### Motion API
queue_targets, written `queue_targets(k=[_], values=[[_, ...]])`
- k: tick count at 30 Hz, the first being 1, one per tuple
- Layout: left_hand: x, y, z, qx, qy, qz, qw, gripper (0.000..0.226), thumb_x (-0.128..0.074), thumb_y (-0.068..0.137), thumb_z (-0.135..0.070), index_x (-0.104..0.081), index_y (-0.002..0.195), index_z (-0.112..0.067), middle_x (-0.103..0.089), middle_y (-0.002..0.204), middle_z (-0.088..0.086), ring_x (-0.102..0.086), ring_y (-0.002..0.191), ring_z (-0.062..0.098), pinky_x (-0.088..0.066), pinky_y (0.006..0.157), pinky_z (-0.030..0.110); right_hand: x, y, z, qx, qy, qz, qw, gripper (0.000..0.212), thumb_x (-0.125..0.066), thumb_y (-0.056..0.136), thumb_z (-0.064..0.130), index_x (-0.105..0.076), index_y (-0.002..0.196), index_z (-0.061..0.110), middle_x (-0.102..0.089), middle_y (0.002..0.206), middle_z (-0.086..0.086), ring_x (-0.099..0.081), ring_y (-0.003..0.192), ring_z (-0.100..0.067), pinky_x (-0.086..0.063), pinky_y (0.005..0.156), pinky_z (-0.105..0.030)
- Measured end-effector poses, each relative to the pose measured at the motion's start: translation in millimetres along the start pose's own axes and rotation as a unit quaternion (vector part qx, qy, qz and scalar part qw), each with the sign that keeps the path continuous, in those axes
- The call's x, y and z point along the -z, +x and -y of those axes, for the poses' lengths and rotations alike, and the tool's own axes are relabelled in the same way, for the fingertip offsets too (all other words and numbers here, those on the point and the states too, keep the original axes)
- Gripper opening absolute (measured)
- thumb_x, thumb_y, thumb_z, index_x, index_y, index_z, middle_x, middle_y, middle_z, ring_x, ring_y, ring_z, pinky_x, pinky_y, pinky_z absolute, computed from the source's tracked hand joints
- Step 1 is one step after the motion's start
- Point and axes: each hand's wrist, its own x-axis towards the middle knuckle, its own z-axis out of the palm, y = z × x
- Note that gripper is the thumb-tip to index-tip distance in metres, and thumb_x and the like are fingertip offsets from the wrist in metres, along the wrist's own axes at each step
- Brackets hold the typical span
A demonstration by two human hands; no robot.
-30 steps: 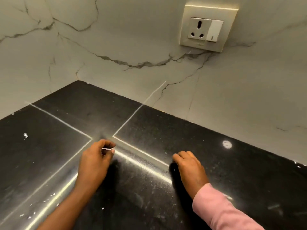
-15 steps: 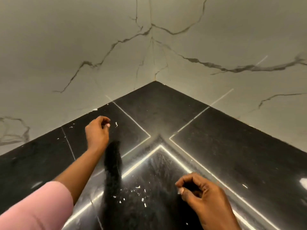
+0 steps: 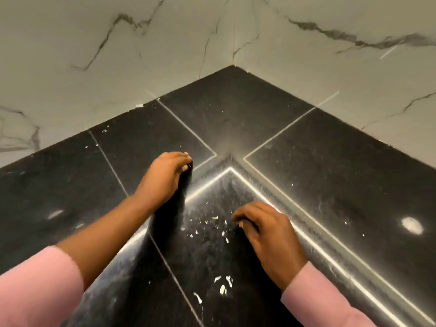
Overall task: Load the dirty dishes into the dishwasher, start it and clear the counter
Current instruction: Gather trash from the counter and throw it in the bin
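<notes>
A black stone counter fills the corner between two marble walls. Pale food scraps lie scattered on it between my hands, and more scraps lie nearer to me. My left hand rests on the counter near the corner seam. Its thumb and fingertips pinch together on small scraps. My right hand lies palm down with curled fingers, and its fingertips touch the counter beside the scraps. No dishes and no dishwasher are in view.
White marble walls with grey veins meet behind the counter corner. Pale seam lines cross the black surface. A few specks lie by the left wall. A bright light reflection shows at the right.
The view has swung from the wall socket to the counter corner. My left hand has moved right toward the corner seam. My right hand has turned palm down onto the counter.
</notes>
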Motion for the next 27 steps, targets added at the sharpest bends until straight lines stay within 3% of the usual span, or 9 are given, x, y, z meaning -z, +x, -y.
queue_targets(k=[4,6,10,13,15,18,21,24,27], values=[[2,-80,-39,0.009,-0.057,0.035,0.998,0.031,-0.056,0.085,-0.01,-0.072,0.112,-0.008,-0.068,0.119,0.007,-0.061,0.108,0.029,-0.029,0.094,0.011,-31,3,3,0.06,-0.059,0.028,0.996,0.022,-0.048,0.083,0.017,-0.068,0.091,0.014,-0.062,0.088,0.001,-0.056,0.082,-0.02,-0.05,0.068,-0.034],[-1,-104,-55,0.014,-0.078,0.043,0.996,0.033,-0.057,0.087,-0.012,-0.069,0.118,-0.012,-0.065,0.12,0.003,-0.058,0.111,0.023,-0.03,0.097,0.011,-37,9,4,0.06,-0.066,0.06,0.994,0.025,-0.045,0.084,0.021,-0.067,0.096,0.015,-0.06,0.094,0.002,-0.052,0.09,-0.018,-0.051,0.072,-0.037],[-1,-127,-78,-0.001,-0.089,0.044,0.995,0.035,-0.065,0.087,-0.011,-0.066,0.122,-0.015,-0.062,0.112,-0.002,-0.055,0.105,0.019,-0.039,0.091,0.021,-33,1,12,0.101,-0.117,0.119,0.981,0.027,-0.053,0.083,0.02,-0.065,0.108,0.014,-0.057,0.103,-0.001,-0.049,0.101,-0.017,-0.052,0.076,-0.04],[4,-149,-91,-0.002,-0.09,0.069,0.994,0.041,-0.071,0.083,-0.012,-0.065,0.124,-0.015,-0.062,0.115,-0.001,-0.055,0.109,0.017,-0.029,0.091,0.009,-25,-29,18,0.105,-0.118,0.127,0.979,0.033,-0.052,0.081,0.02,-0.064,0.112,0.015,-0.058,0.106,-0.001,-0.051,0.102,-0.019,-0.053,0.078,-0.038],[6,-167,-99,-0.014,-0.097,0.074,0.992,0.045,-0.073,0.08,-0.01,-0.065,0.125,-0.015,-0.062,0.115,0.0,-0.055,0.11,0.017,-0.025,0.089,0.002,-22,-55,24,0.113,-0.13,0.111,0.979,0.035,-0.064,0.079,0.012,-0.065,0.113,0.017,-0.06,0.106,0.001,-0.054,0.101,-0.018,-0.054,0.077,-0.034],[8,-190,-107,-0.018,-0.105,0.073,0.992,0.05,-0.076,0.078,-0.013,-0.064,0.126,-0.018,-0.06,0.116,-0.003,-0.052,0.111,0.013,-0.029,0.091,0.007,-24,-85,35,0.108,-0.13,0.09,0.982,0.044,-0.075,0.07,0.004,-0.067,0.112,0.016,-0.062,0.105,0.0,-0.058,0.098,-0.018,-0.053,0.074,-0.027],[13,-209,-114,-0.004,-0.124,0.072,0.99,0.05,-0.078,0.077,-0.016,-0.065,0.125,-0.02,-0.06,0.114,-0.007,-0.052,0.109,0.01,-0.041,0.094,0.019,-22,-100,43,0.101,-0.124,0.084,0.984,0.038,-0.072,0.074,0.002,-0.07,0.11,0.015,-0.064,0.106,0.0,-0.059,0.099,-0.019,-0.052,0.077,-0.027],[15,-216,-121,0.027,-0.148,0.035,0.988,0.041,-0.079,0.074,-0.012,-0.072,0.114,-0.021,-0.062,0.1,-0.009,-0.057,0.095,0.008,-0.048,0.084,0.021,-22,-99,46,0.081,-0.119,0.085,0.986,0.031,-0.07,0.076,0.002,-0.072,0.105,0.012,-0.066,0.106,-0.002,-0.06,0.102,-0.023,-0.05,0.081,-0.028],[12,-214,-127,0.048,-0.137,-0.005,0.989,0.028,-0.079,0.072,-0.007,-0.076,0.096,-0.02,-0.061,0.086,-0.01,-0.056,0.079,0.006,-0.049,0.071,0.023,-26,-98,48,0.094,-0.133,0.082,0.983,0.03,-0.075,0.064,-0.002,-0.074,0.09,0.012,-0.067,0.09,-0.003,-0.063,0.085,-0.024,-0.05,0.068,-0.024]])
